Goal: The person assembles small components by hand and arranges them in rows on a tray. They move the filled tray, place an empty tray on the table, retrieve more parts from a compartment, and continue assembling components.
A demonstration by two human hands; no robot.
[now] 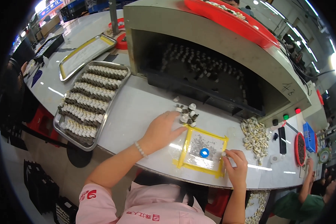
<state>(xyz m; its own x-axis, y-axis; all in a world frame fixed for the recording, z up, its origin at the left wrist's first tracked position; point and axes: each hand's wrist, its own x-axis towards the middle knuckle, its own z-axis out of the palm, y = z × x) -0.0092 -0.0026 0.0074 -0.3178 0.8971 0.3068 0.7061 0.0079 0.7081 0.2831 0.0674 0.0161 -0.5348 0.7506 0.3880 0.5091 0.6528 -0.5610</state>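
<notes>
We were picking parts: our left hand (161,130) lay spread, empty, beside the small caps (186,112) above the pad (203,151); our right hand (235,166) pinched one. Next, careful placement.

Bright overhead factory light, glare streaks on the white table (138,108), strong fisheye bending, dark rim.

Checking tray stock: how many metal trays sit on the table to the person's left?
2: a near tray filled with rows of small parts, and a yellow-rimmed tray behind it.
</notes>
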